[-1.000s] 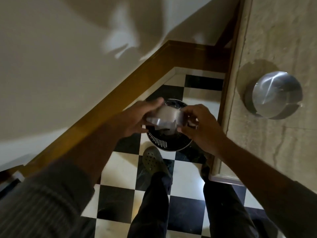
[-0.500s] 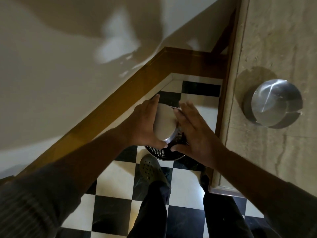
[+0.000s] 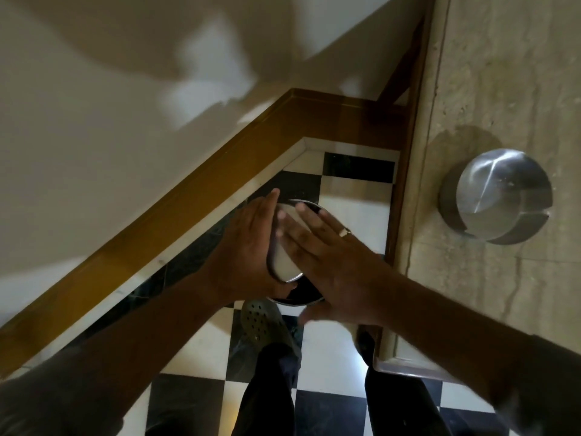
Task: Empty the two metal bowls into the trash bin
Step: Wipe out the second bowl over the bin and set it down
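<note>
We have flipped the small round steel bowl [image 3: 284, 247] bottom-up over the black round trash bin [image 3: 306, 292]; left hand [image 3: 248, 247] clamps it, right hand [image 3: 330, 262] now lies flat, fingers spread, so its contents should drop.

This looked like a home kitchen or dining corner. A black-and-white checkered floor [image 3: 352, 196] met cream walls [image 3: 94, 121] trimmed with a wooden baseboard [image 3: 195, 184]. At the right stood a beige stone tabletop [image 3: 490, 73] carrying an upturned metal bowl [image 3: 500, 196], and a small round trash bin [image 3: 306, 294] sat on the floor in the corner.
</note>
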Available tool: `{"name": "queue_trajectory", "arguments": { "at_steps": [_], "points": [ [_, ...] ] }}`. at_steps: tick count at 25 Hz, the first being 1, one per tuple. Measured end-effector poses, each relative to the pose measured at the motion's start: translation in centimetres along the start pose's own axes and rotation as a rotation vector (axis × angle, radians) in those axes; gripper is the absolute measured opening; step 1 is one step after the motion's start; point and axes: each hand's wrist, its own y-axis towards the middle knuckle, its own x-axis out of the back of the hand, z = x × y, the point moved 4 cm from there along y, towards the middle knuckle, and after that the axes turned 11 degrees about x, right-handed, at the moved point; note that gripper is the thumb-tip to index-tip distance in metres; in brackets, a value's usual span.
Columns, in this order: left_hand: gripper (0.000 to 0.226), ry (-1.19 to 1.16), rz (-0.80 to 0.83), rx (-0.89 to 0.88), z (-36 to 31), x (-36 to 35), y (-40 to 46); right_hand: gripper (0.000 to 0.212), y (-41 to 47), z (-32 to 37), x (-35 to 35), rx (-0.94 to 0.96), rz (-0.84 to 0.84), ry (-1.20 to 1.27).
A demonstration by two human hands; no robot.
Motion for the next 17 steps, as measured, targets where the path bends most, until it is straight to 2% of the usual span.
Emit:
{"name": "queue_trajectory", "arguments": {
  "at_steps": [5,7,8,9,10,12,13,15,17],
  "points": [
    [0.154,0.023,-0.031,0.032,1.2,-0.5,0.9,0.111,-1.7,-0.2,5.6,-0.152,-0.607,0.013],
    [0.155,0.041,-0.026,0.027,0.9,-0.9,1.5,0.112,-2.6,0.3,6.1,-0.196,-0.770,-0.046],
    [0.156,0.035,-0.034,0.014,0.5,-1.1,1.6,0.114,-2.8,0.4,5.6,-0.200,-0.791,-0.075],
    [0.155,0.020,-0.046,0.000,0.2,-1.2,1.6,0.116,-2.9,0.4,4.6,-0.176,-0.733,-0.112],
    [0.153,0.006,-0.058,-0.014,0.0,-1.3,1.5,0.119,-2.5,0.3,2.9,-0.140,-0.577,-0.157],
    [0.144,0.024,-0.068,-0.037,0.0,-1.6,1.2,0.125,-1.5,0.0,-1.2,-0.054,-0.158,-0.168],
    [0.140,0.041,-0.064,-0.043,0.2,-1.9,0.8,0.127,-1.4,0.0,-2.5,-0.010,-0.020,-0.143],
    [0.136,0.023,-0.078,-0.009,1.2,-2.1,0.3,0.122,-0.7,-0.1,-3.3,0.050,0.054,-0.107],
    [0.134,-0.016,-0.106,-0.005,1.7,-2.2,0.4,0.099,-0.5,0.0,-2.7,0.041,-0.030,-0.114]
  ]
}}
